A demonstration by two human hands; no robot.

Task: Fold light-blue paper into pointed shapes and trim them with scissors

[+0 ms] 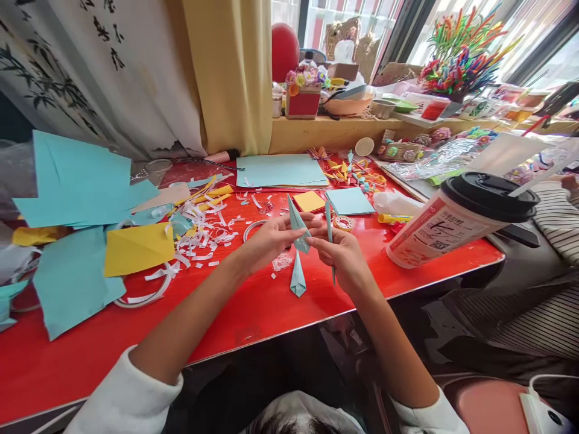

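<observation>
My left hand (268, 242) is closed with its fingertips on a pointed, folded light-blue paper piece (298, 224), its long tip upward. My right hand (346, 256) grips a second, narrow folded blue paper piece (330, 226), seen nearly edge-on and running down past the fingers. The right thumb reaches to the lower end of the first piece. Just below the hands, a third folded blue paper piece (297, 280) lies on the red table (235, 307). Behind the fingers are small yellow paper squares (310, 201) and a stack of light-blue squares (350, 201).
A large lidded drink cup (434, 232) stands at the right. White paper scraps (199, 241), a yellow sheet (139, 249) and large blue sheets (81, 181) cover the left. A tape roll (344, 223) sits behind my right hand. Someone's striped sleeve (558, 220) shows far right.
</observation>
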